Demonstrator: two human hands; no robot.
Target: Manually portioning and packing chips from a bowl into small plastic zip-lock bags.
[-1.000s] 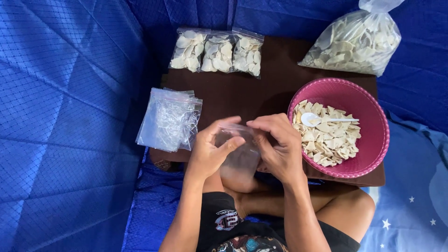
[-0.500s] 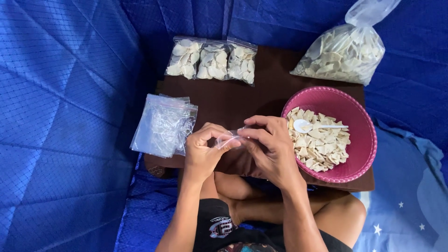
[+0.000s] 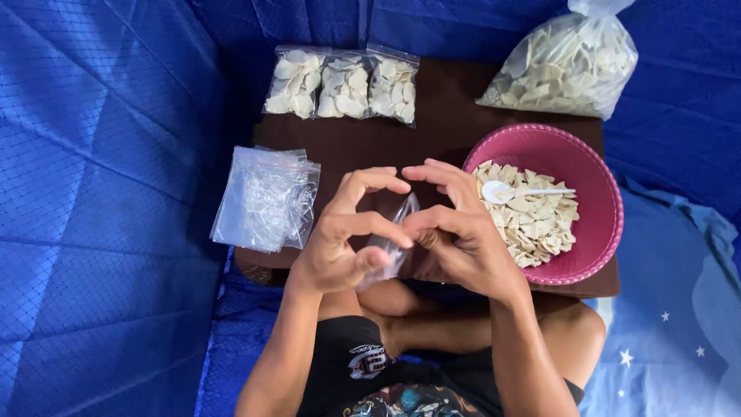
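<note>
From the head camera, the left hand (image 3: 340,239) and right hand (image 3: 455,228) are pinching one small clear bag (image 3: 395,235) between their fingertips, just above the near edge of the brown table (image 3: 432,147). The fingers are hiding most of the bag, so whether anything is in it is hard to tell. Three filled bags (image 3: 343,83) are lying in a row at the far edge. One stack of empty bags (image 3: 266,199) is overhanging the left side. One pink bowl (image 3: 594,193) is holding pale chips and one white spoon (image 3: 517,191). One large sack of chips (image 3: 567,66) is cut off at the top.
</note>
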